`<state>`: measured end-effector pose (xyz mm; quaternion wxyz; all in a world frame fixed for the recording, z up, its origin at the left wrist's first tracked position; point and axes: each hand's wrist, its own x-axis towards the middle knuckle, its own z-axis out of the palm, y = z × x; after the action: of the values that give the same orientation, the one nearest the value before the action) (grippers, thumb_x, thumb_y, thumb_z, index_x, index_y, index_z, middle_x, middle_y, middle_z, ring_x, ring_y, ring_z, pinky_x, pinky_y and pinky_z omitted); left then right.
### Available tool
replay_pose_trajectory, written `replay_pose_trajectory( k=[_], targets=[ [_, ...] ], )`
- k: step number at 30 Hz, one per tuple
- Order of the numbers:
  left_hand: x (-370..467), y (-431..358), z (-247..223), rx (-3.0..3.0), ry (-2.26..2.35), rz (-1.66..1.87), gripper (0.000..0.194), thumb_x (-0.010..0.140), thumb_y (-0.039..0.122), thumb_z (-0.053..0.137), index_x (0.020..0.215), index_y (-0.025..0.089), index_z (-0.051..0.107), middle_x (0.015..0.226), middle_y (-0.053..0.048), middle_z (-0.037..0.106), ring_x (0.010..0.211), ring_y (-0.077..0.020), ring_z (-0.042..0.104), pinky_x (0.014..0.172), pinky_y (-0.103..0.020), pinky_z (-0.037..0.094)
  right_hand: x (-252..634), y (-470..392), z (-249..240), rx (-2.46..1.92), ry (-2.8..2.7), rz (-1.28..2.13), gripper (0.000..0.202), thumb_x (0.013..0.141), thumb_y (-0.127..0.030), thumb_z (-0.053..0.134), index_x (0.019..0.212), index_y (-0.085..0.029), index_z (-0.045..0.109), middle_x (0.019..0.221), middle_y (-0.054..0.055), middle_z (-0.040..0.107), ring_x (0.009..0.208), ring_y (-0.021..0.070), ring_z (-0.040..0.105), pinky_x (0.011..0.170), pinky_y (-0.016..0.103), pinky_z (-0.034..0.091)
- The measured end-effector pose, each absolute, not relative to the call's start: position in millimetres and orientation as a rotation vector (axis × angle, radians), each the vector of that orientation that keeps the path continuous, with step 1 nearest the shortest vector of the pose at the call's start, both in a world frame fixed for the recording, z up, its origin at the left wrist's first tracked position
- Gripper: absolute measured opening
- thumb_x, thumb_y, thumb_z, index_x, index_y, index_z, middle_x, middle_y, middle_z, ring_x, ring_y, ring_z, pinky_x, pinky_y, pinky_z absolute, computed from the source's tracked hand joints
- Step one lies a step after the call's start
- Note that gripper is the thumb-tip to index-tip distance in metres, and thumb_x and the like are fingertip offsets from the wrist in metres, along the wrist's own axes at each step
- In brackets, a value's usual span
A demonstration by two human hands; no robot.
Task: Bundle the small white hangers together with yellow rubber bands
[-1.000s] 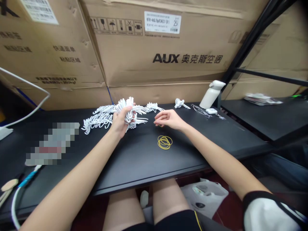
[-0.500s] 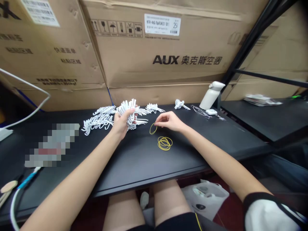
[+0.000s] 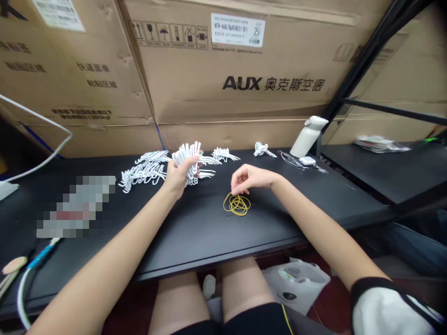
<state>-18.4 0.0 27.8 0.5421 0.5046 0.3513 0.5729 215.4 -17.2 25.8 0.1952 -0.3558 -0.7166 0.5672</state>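
Observation:
My left hand (image 3: 179, 176) is wrapped round a bundle of white hooks (image 3: 190, 158), whose bent ends fan upward. My right hand (image 3: 248, 179) pinches a yellow rubber band (image 3: 226, 201), which hangs from the fingertips over the left side of a small pile of yellow rubber bands (image 3: 239, 205) on the black table. Loose white hooks (image 3: 141, 175) lie left of my left hand. Behind it and to the right sit a white hook bundle (image 3: 223, 154) and another white hook bundle (image 3: 261, 149).
Cardboard boxes (image 3: 244, 104) stand along the back of the black table (image 3: 195, 246). At the back right are a white bottle (image 3: 309, 137), glasses (image 3: 291, 160) and a small white device (image 3: 307, 161). A blurred flat object (image 3: 78, 204) and a cable lie left.
My right hand has moved down and toward me with the rubber band, from above the pile to its edge. My left hand keeps hold of the hooks, almost unmoved.

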Motion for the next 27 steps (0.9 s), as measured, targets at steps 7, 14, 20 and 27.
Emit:
replay_pose_trajectory(
  k=[7,14,20,27],
  targets=[
    [-19,-2,28,1.288,0.884,1.267,0.044,0.063,0.034,0.073,0.100,0.011,0.068,0.068,-0.003,0.066,0.046,-0.0100,0.054,0.041,-0.021,0.042,220,-10,17,-1.149,-2.190,1.475,0.036,0.059,-0.040,0.080,0.074,-0.011,0.065,0.066,0.003,0.066,0.056,0.0098,0.055,0.042,0.018,0.035],
    [-8,-12,22,1.440,0.903,1.071,0.040,0.061,0.036,0.077,0.091,0.011,0.070,0.072,-0.008,0.071,0.054,-0.0165,0.061,0.051,-0.027,0.049,206,-16,18,-1.021,-1.656,0.227,0.026,0.082,-0.041,0.061,0.077,-0.016,0.059,0.078,0.004,0.061,0.068,0.0135,0.056,0.062,0.028,0.047],
    [-3,-12,12,1.574,0.916,1.050,0.035,0.063,0.039,0.076,0.083,0.011,0.070,0.076,-0.007,0.071,0.064,-0.0180,0.063,0.059,-0.028,0.050,199,-27,21,-0.782,-2.250,0.082,0.028,0.080,-0.042,0.064,0.090,-0.017,0.062,0.081,0.006,0.063,0.070,0.0154,0.056,0.064,0.028,0.047],
    [-6,-9,8,1.862,0.907,0.959,0.032,0.067,0.043,0.073,0.074,0.013,0.067,0.069,-0.003,0.066,0.061,-0.0138,0.057,0.057,-0.024,0.044,193,-22,5,-0.756,-2.274,0.015,0.014,0.086,-0.025,0.056,0.080,-0.015,0.064,0.074,0.005,0.065,0.066,0.0140,0.058,0.062,0.026,0.046]
  ],
)
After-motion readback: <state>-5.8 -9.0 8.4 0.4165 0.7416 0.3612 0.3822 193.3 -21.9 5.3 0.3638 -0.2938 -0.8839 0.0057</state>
